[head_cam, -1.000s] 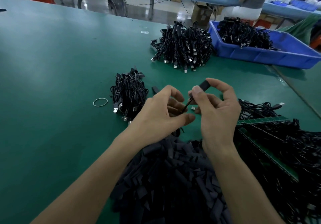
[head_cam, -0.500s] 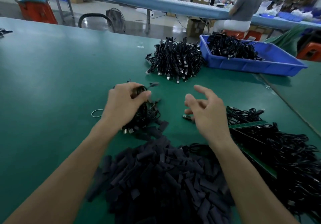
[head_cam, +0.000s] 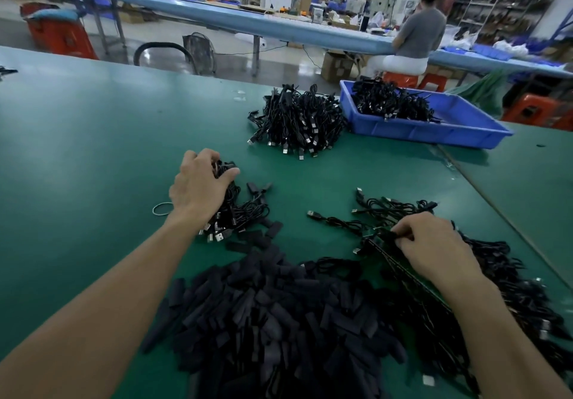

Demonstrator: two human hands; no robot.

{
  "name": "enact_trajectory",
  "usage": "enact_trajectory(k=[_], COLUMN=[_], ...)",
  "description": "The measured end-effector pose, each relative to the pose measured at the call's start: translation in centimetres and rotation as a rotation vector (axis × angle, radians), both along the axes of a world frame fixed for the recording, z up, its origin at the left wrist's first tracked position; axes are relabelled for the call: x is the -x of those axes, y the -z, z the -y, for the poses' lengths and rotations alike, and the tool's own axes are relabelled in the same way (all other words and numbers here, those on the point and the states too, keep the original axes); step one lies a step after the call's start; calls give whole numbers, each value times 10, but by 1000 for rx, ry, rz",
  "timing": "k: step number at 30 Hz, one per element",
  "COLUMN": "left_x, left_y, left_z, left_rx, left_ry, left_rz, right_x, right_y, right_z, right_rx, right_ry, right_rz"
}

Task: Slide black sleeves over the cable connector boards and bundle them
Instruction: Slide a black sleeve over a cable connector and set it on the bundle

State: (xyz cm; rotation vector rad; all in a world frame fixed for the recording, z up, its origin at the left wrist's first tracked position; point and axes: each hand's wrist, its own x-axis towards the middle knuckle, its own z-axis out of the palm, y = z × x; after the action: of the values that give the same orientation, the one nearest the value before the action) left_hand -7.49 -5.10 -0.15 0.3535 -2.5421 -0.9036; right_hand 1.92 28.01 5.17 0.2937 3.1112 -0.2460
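Observation:
A big heap of loose black sleeves (head_cam: 279, 315) lies on the green table (head_cam: 93, 150) in front of me. My left hand (head_cam: 198, 186) grips a small bundle of sleeved cables (head_cam: 238, 212) left of centre, fingers curled over its top. My right hand (head_cam: 431, 246) pinches a black cable at the top of the pile of cables with green connector boards (head_cam: 483, 274) on the right. A single cable with a USB plug (head_cam: 313, 214) trails out to the left of that pile.
A rubber band (head_cam: 162, 208) lies left of my left hand. Farther back sit a large pile of finished cables (head_cam: 297, 123) and a blue bin (head_cam: 434, 129) holding more cables. A person sits at a distant bench (head_cam: 418, 36).
My left hand set the sleeved cable onto the small bundle and now grips the bundle. My right hand moved right and down to the board pile and pinched a cable there.

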Motion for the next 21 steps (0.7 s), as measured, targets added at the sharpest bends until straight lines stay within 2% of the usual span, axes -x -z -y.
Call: enact_trajectory(k=[4,7,12,15,17,19,21], left_x=[-12,-19,-26,-28,-29,-29,-29], left_y=[2,4,10,15,18,19,19], left_z=[-15,-27,-43,-45,-43,-41,-38], left_rx=[14,56,35,40,54,62,54], left_ry=[60,127,191,194,199,203,203], left_rz=[-125,-150,-135,-97,-78,-70,-70], right_x=[10,19,25,41,54,60,63], right_y=[-5,-21,-37,-27,-19,-11,-6], right_z=[-3,-12,-14,-13,-13,-15,-15], right_rx=[49,81,120,252,31,-181,-187], right_ry=[8,-2,-163,-95,-129,-155,-168], right_rz=[-261,-309,177,166,178,303,389])
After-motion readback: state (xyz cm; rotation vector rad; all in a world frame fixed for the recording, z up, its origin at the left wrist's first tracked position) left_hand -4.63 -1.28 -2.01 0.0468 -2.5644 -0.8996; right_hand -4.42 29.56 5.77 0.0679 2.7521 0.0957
